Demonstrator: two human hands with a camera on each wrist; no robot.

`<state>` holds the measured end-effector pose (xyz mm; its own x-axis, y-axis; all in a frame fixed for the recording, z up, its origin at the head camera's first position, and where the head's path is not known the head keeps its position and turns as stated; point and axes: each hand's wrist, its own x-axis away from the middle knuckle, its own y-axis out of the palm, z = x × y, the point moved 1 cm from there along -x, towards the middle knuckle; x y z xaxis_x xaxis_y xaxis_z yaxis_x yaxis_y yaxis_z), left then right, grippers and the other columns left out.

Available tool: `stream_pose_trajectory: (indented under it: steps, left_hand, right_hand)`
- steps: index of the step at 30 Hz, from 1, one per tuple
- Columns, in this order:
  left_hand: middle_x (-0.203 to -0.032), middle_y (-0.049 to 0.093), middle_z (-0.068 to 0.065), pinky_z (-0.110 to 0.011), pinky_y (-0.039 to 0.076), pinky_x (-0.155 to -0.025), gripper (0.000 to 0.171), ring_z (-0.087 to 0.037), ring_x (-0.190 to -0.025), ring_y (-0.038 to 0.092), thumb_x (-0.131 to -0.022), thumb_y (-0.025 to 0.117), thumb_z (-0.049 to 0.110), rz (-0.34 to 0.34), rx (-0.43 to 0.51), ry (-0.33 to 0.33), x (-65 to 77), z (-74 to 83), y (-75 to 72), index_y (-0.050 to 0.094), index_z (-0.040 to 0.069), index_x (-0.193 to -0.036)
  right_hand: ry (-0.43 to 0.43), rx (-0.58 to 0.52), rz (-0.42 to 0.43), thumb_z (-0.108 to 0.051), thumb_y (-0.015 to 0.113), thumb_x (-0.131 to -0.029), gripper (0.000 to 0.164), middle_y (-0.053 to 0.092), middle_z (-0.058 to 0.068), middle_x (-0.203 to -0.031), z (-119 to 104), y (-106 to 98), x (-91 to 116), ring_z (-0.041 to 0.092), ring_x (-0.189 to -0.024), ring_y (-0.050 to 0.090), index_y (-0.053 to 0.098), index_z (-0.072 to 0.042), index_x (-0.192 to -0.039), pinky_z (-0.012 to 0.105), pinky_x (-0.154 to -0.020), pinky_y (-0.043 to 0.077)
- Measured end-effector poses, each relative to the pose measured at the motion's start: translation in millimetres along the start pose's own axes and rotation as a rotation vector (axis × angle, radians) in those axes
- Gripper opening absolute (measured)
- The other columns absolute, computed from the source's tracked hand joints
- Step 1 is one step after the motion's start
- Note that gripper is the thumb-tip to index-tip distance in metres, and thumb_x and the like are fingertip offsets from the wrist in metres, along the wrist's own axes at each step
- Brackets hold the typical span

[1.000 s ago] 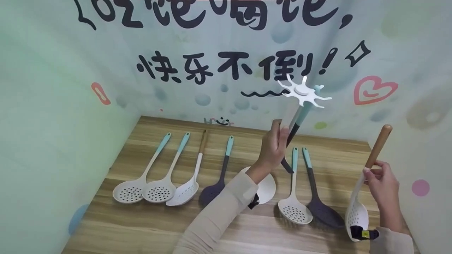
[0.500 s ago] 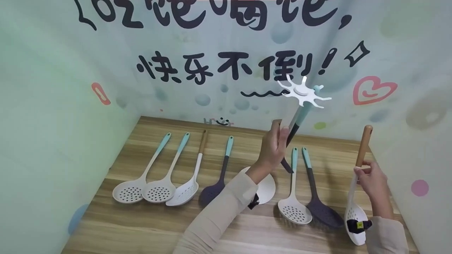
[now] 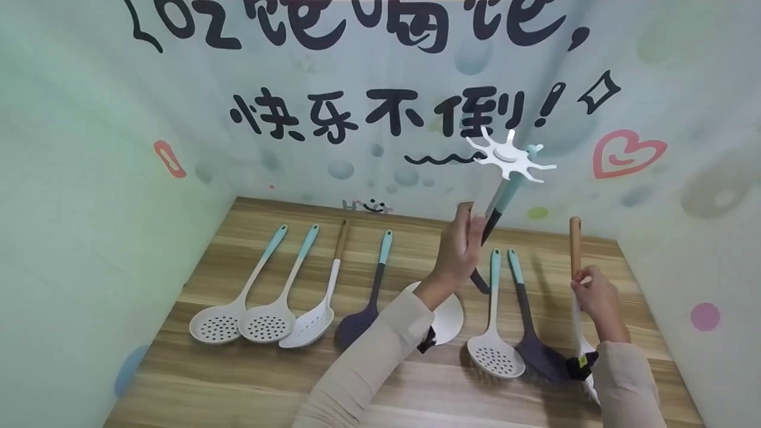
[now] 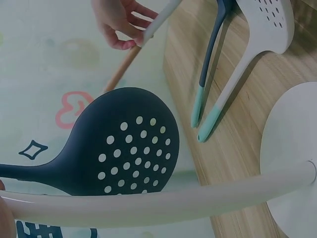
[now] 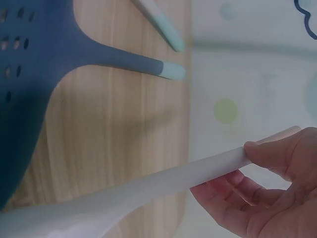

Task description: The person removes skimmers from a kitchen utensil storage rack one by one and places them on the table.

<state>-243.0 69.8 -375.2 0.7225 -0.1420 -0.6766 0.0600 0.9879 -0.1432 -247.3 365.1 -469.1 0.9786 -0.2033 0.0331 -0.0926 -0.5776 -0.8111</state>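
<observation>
A white utensil stand has a hooked, star-shaped top (image 3: pixel 508 157) and a round base (image 3: pixel 450 321). My left hand (image 3: pixel 459 249) grips its post (image 4: pixel 148 206). From the top hangs a dark skimmer (image 4: pixel 133 144) by its teal handle end (image 3: pixel 509 190); my hand hides part of it in the head view. At the right, my right hand (image 3: pixel 599 300) pinches a white skimmer by its neck, just below the wooden handle (image 3: pixel 575 244). This skimmer stands nearly upright, its perforated head low and partly behind my wrist. In the right wrist view, thumb and fingertips meet on the white shaft (image 5: pixel 178 178).
On the wooden table (image 3: pixel 238 392) lie a white skimmer (image 3: pixel 496 356) and a dark skimmer (image 3: pixel 541 356) between the stand and my right hand. Left of the stand are a dark skimmer (image 3: pixel 357 324), a wooden-handled white turner (image 3: pixel 309 324) and two white skimmers (image 3: pixel 267 324). Printed cloth walls surround the table.
My right hand has moved left with the wooden-handled skimmer, whose handle has swung from leaning right to nearly upright. My left hand and the stand have stayed put.
</observation>
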Motion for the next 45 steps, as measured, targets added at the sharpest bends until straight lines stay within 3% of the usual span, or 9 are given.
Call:
stream_pose_trajectory:
  steps: [11, 17, 24, 33, 45]
  left_hand:
    - [-0.071, 0.048, -0.018, -0.013, 0.032, -0.055, 0.013, -0.008, -0.060, 0.038, -0.097, 0.038, 0.000, -0.003, -0.010, -0.012, 0.1, 0.7, 0.7, 0.041, -0.004, -0.110]
    - [-0.069, 0.047, -0.015, -0.013, 0.032, -0.055, 0.013, -0.007, -0.060, 0.038, -0.097, 0.039, 0.000, 0.009, -0.021, -0.006, -0.5, 0.1, 0.0, 0.041, -0.004, -0.109]
    - [-0.066, 0.044, -0.010, -0.013, 0.030, -0.054, 0.013, -0.003, -0.058, 0.033, -0.097, 0.039, 0.000, 0.010, -0.024, 0.000, -1.2, 0.3, -0.4, 0.041, -0.004, -0.109]
    - [-0.065, 0.044, -0.013, -0.013, 0.029, -0.052, 0.012, -0.008, -0.057, 0.036, -0.095, 0.040, -0.005, 0.026, -0.040, 0.031, -1.6, 2.0, -1.1, 0.041, -0.005, -0.107]
    - [-0.065, 0.044, -0.010, -0.013, 0.029, -0.051, 0.009, -0.002, -0.057, 0.033, -0.098, 0.038, 0.000, 0.008, -0.024, 0.012, -1.0, 0.5, -1.0, 0.041, -0.005, -0.105]
  right_hand:
    - [0.059, -0.005, -0.076, -0.005, 0.047, -0.091, 0.015, 0.052, 0.015, -0.077, 7, 18, -11, 0.013, -0.057, 0.046, 0.046, 0.005, -0.102, 0.025, -0.049, 0.042]
    - [0.075, 0.015, -0.086, -0.003, 0.046, -0.090, 0.016, 0.053, 0.020, -0.079, 9, 24, -15, 0.015, -0.055, 0.047, 0.046, 0.006, -0.102, 0.026, -0.047, 0.041]
    - [0.062, 0.078, -0.083, 0.001, 0.043, -0.084, 0.017, 0.055, 0.032, -0.091, 12, 32, -16, 0.028, -0.067, 0.052, 0.049, 0.008, -0.099, 0.030, -0.051, 0.040]
    - [0.039, 0.097, -0.123, 0.002, 0.045, -0.083, 0.022, 0.055, 0.034, -0.099, 14, 40, -18, 0.041, -0.086, 0.053, 0.051, 0.012, -0.101, 0.045, -0.071, 0.044]
    - [0.054, 0.129, -0.168, 0.004, 0.040, -0.085, 0.022, 0.054, 0.035, -0.102, 15, 49, -17, 0.043, -0.090, 0.052, 0.051, 0.015, -0.101, 0.049, -0.076, 0.044]
